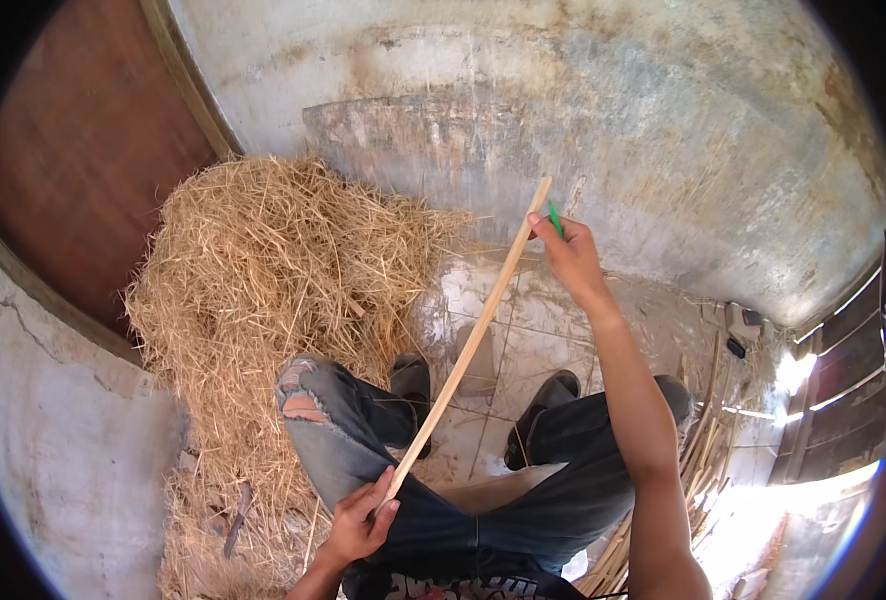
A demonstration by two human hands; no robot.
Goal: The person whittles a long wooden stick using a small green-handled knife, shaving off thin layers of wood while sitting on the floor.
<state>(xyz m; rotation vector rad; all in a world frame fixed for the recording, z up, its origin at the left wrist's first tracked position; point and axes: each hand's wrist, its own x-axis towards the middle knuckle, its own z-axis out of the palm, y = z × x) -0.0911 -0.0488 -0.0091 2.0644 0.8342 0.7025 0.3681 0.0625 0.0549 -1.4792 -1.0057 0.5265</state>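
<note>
Wooden strip (476, 338), likely light, springy, suited end grips: left fingers (371, 493) pinched lower, right fingers (544, 229) upper plus green rod (555, 216).

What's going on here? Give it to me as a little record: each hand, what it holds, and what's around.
Left hand: holds the near end of a pale wooden strip
Right hand: at the strip's far end, with a thin green object, kind unclear
Left side: large straw heap
Right side: loose long sticks
Ahead: stained, pale wall
</note>
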